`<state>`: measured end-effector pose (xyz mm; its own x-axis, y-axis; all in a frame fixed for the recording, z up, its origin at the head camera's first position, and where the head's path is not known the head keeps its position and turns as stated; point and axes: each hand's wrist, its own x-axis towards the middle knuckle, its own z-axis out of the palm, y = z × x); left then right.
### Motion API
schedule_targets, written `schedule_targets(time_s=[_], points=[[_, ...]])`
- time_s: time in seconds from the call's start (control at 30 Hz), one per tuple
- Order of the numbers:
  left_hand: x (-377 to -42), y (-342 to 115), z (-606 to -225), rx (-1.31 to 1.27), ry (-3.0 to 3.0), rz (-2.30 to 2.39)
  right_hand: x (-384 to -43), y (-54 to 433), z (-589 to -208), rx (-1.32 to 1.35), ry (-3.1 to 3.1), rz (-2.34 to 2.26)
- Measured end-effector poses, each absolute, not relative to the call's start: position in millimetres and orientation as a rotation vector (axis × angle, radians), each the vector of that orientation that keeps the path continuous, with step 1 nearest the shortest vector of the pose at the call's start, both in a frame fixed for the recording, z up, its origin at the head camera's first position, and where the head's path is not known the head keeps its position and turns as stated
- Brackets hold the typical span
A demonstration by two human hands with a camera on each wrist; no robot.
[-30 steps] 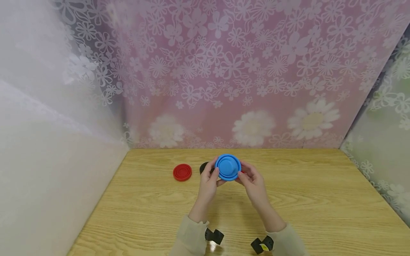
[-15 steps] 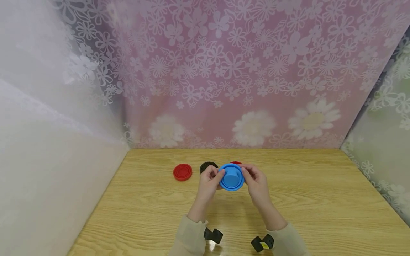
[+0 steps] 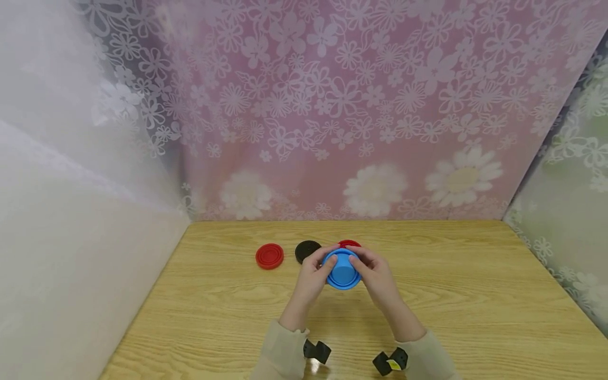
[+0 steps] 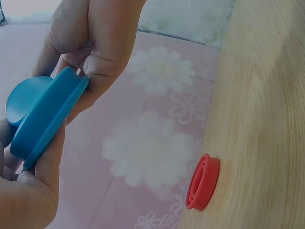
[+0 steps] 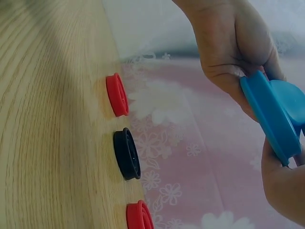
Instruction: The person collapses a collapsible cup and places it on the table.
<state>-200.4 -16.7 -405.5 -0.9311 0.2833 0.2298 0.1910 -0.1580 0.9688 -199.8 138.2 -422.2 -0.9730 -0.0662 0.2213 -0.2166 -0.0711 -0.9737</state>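
Observation:
A blue collapsible cup (image 3: 343,272) is held up above the table, its middle pushed out toward me from a ringed rim. My left hand (image 3: 311,275) grips its left side, thumb on the raised middle. On the other side my right hand (image 3: 378,277) does the same, thumb pressing near the centre. In the left wrist view the cup (image 4: 45,117) appears side-on, its round bottom bulging out from the thick rim. The fingers behind the cup are partly hidden in the head view.
Flat ringed discs like folded cups lie in a row toward the table's back: a red one (image 3: 269,256), a black one (image 3: 306,252) and another red one (image 3: 349,243), partly hidden by the hands. A flowered pink curtain (image 3: 304,158) hangs behind the wooden table (image 3: 214,316).
The cup and both hands have come lower and closer to me, uncovering the black disc and part of the right red one. Both thumbs have moved from the rim to the cup's middle.

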Motion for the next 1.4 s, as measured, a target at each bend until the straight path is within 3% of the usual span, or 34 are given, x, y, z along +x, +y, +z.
schedule_targets(time_s=[0.53, 1.07, 1.4], points=[[-202, -15, -406, 0.603, 2.273, 2.181, -203, 134, -427, 0.167, -2.139, 2.029], [-215, -12, -432, 0.649, 2.539, 2.049, -201, 128, -430, 0.279, -2.152, 1.693], [-207, -15, -420, 0.687, 2.537, 2.052, -199, 127, -431, 0.335, -2.140, 1.676]])
